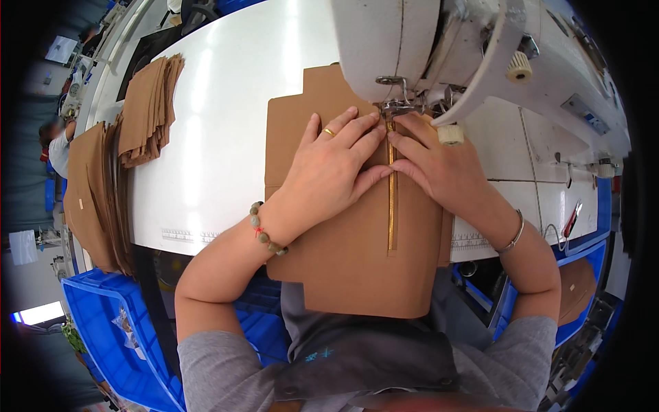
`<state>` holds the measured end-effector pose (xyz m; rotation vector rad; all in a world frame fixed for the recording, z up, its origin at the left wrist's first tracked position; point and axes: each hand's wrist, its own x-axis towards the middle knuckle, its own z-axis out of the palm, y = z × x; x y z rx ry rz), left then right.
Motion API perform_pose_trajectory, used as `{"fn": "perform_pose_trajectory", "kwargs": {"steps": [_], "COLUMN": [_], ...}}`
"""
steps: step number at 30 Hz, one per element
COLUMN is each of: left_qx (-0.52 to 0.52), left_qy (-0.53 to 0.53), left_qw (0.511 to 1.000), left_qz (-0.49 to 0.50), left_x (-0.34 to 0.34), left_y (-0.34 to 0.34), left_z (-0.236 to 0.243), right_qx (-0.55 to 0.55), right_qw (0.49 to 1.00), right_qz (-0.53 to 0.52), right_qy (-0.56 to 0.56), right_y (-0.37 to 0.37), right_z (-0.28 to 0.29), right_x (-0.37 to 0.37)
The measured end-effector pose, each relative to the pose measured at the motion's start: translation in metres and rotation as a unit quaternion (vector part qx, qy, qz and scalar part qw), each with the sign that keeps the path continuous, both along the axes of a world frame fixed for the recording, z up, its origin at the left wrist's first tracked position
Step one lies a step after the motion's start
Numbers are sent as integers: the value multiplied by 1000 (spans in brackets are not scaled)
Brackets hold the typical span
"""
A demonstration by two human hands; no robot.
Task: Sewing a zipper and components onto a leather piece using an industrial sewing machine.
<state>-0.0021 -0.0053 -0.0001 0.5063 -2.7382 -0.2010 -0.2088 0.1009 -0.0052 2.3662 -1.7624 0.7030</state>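
A brown fabric panel [329, 261] with notched corners lies under the sewing machine [391, 48] and hangs over the table's near edge. Down its middle runs a gold zipper [392, 213], set in a narrow slot. My left hand [333, 161] rests flat on the panel left of the zipper, fingers spread toward the presser foot [401, 106]. On the zipper's right, my right hand [439, 161] presses the cloth with its fingers stretched out. Both thumbs meet at the zipper. The needle area is partly hidden by the machine head.
Stacks of brown cut pieces [147, 113] lie at the left, with more pieces [96, 199] nearer me. A blue crate [110, 323] stands below left, another blue bin [594, 268] at right. Red-handled thread snips [571, 220] lie at the table's right. A person [60, 147] sits far left.
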Motion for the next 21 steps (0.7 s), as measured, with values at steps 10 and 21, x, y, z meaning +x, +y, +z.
{"fn": "perform_pose_trajectory", "kwargs": {"steps": [10, 21], "left_qx": [6, 22], "left_qy": [-10, -20], "left_qw": [1000, 1000], "left_qz": [1, -6], "left_x": [0, 1], "left_y": [0, 1], "left_z": [2, 4], "right_qx": [-91, -61], "right_qw": [960, 941], "right_qz": [-170, -161], "right_qy": [-203, -291], "right_y": [-2, -4], "right_z": [38, 31], "right_x": [-42, -38]}}
